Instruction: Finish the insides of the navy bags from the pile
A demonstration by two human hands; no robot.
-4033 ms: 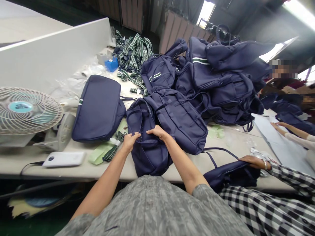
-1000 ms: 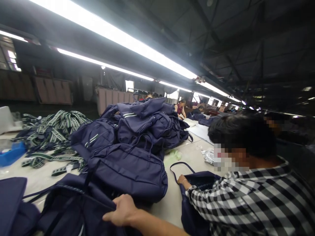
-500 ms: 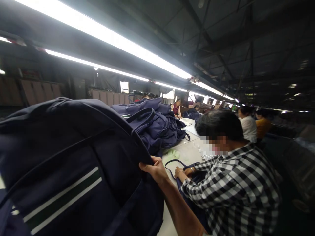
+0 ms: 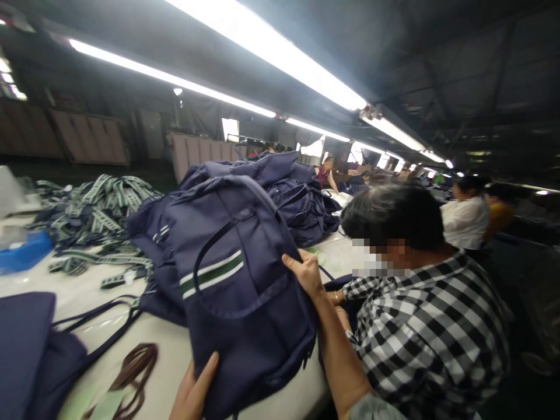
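Observation:
A navy backpack [image 4: 227,233] with a green and white stripe and a looped strap across its front is held up over the table. My right hand [image 4: 308,274] grips its right edge, thumb on the front and fingers out of sight behind. At the lower left edge, my left hand [image 4: 196,385] has its thumb laid on the front, the other fingers hidden by the bag. Behind it lies a heap of navy backpacks [image 4: 301,204].
Patterned green and white straps [image 4: 109,204] are piled at the left, near a blue container [image 4: 26,251]. A brown cord bundle [image 4: 135,373] and navy fabric [image 4: 26,344] lie on the white table [image 4: 170,344]. A co-worker in a checked shirt [image 4: 429,315] sits close on the right.
The backpack has moved away from the camera and now shows nearly whole. My left hand has come into view at its lower edge. The view has shifted, revealing the straps and cord.

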